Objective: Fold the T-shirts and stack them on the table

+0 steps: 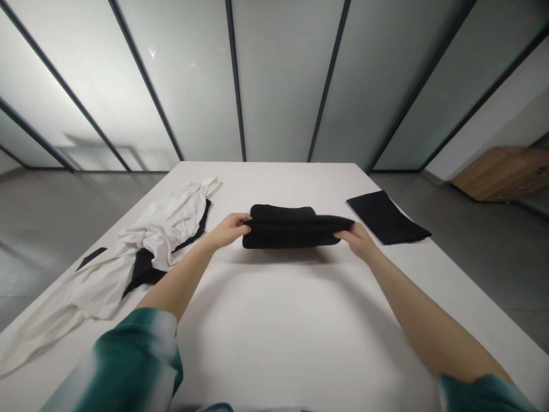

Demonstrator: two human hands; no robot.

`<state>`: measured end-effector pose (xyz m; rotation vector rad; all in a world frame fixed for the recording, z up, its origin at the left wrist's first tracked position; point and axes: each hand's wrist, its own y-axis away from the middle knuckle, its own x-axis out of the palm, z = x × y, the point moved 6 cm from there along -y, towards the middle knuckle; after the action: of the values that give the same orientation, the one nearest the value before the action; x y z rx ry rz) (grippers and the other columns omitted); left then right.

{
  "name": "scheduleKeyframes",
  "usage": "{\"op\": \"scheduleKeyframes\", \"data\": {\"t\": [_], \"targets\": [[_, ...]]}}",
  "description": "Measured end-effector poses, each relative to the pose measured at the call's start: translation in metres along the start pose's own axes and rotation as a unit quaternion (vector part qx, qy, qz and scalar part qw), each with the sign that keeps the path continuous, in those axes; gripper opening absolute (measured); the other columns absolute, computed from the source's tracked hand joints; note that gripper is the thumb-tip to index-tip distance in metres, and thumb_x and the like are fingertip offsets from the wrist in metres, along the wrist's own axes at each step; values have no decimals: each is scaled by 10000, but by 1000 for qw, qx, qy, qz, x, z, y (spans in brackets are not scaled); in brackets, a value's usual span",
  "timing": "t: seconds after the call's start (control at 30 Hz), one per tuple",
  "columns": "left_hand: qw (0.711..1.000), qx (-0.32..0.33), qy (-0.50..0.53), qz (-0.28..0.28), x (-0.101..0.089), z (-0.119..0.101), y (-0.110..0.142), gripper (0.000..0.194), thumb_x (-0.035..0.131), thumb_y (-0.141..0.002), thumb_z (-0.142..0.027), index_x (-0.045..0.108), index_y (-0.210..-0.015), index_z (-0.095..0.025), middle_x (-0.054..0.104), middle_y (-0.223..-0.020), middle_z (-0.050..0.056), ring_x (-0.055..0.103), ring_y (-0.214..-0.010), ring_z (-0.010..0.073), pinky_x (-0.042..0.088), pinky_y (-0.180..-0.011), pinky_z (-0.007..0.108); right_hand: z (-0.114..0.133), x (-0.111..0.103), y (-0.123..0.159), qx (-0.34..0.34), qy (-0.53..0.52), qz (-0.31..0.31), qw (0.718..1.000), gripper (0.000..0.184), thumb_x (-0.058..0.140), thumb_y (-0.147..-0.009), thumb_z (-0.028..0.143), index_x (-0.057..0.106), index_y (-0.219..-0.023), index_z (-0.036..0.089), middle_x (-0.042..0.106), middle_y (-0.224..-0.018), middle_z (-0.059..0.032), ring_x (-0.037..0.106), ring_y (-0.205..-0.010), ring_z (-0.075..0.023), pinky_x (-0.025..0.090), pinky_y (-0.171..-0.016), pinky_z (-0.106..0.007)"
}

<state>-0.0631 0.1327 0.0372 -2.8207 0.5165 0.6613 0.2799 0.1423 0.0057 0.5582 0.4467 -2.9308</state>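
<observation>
A pale panelled wall (274, 80) rises beyond the white worktop (300, 326), whose left side carries a rumpled white garment (167, 217) lying partly over some black fabric (143, 266). Over the middle of the worktop is a folded black cloth (291, 236), with a shadow beneath its near edge, while a flat black piece (388, 217) lies well apart near the right edge. The left hand (231, 230) has its grip pinched on the cloth's left end, and the right hand (359, 240) pinches its right end.
</observation>
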Motion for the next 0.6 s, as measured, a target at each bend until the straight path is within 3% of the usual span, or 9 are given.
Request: {"op": "scheduleKeyframes", "data": {"t": [0.13, 0.27, 0.37, 0.5, 0.6], "targets": [[971, -79, 166, -152, -7, 34, -49, 202, 617, -707, -361, 596, -773, -171, 567, -629, -19, 550, -600, 132, 426, -575, 242, -8, 7, -57, 58, -35, -79, 995, 289, 563, -726, 294, 736, -932, 187, 756, -933, -31, 658, -987, -284, 506, -909, -402], [945, -171, 151, -235, -2, 73, -82, 221, 639, -761, -389, 605, -748, -171, 604, -642, 11, 595, -653, 167, 441, -592, 263, -31, 29, -99, 124, 79, -65, 987, 324, 502, -786, 255, 708, -1019, 165, 738, -1059, -79, 647, -1049, -286, 481, -946, -403], [938, -202, 89, -266, 1, 93, -90, 216, 649, -786, -373, 634, -779, -157, 663, -725, 52, 643, -793, 211, 477, -696, 293, -46, 42, -105, 155, 216, -29, 964, 319, 496, -853, 272, 687, -1070, 137, 717, -1094, -143, 642, -1078, -310, 472, -948, -404], [940, -201, 67, -268, 2, 108, -87, 402, 643, -819, -401, 626, -1119, -135, 713, -959, 108, 668, -922, 232, 503, -810, 332, -53, 47, -91, 183, 340, -26, 922, 396, 454, -930, 326, 618, -1200, 87, 679, -1128, -223, 627, -1093, -350, 474, -930, -439], [945, -143, -17, -293, -3, 98, -78, 545, 613, -847, -380, 516, -1332, -151, 653, -1220, 155, 642, -1071, 248, 496, -922, 384, -37, 47, -81, 116, 394, -83, 908, 478, 452, -926, 305, 528, -1335, 69, 606, -1264, -251, 570, -1175, -369, 454, -962, -491]]}}
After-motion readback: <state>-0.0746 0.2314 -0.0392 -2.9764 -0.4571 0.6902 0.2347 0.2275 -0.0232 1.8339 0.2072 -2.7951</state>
